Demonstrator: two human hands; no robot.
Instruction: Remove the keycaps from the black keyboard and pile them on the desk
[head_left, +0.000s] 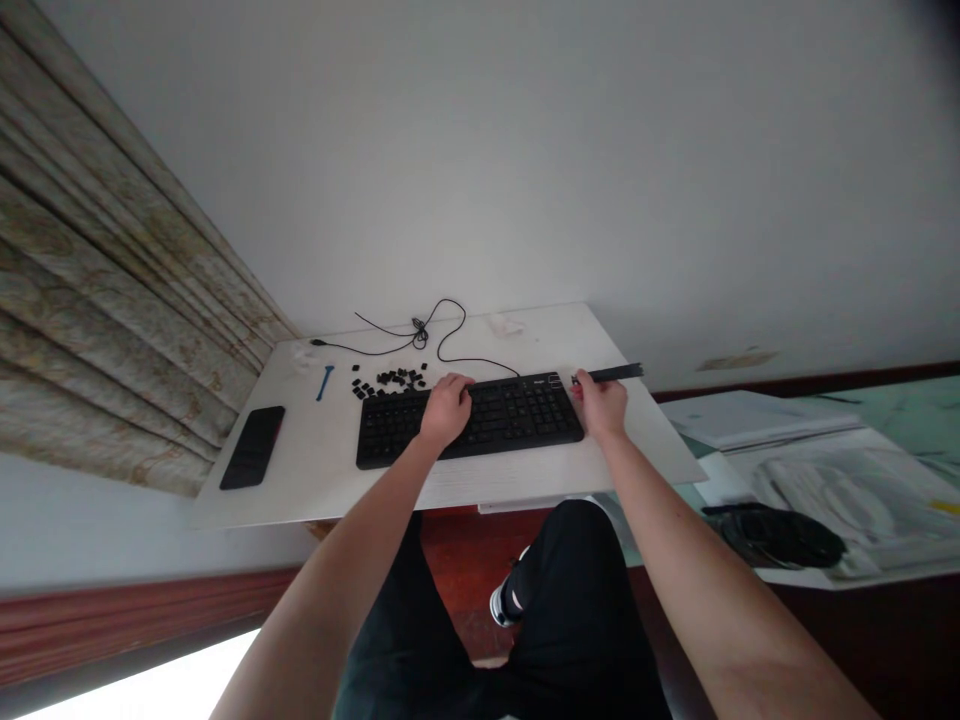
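Observation:
A black keyboard lies on the white table, its top left area partly under my left hand. The fingers of that hand are curled over the keyboard near its far edge, so their tips are partly hidden. Just off the keyboard's right end, my right hand is closed around a slim black brush. Its frayed-looking end points right. Behind the keyboard's left part lie several loose black keycaps. A thin black cable runs from the keyboard's back edge to a tangled bundle.
A blue tool and a black phone lie on the left of the white table. Crumpled white tissue sits at the back. A curtain hangs at left; a dark bag-like item rests at lower right.

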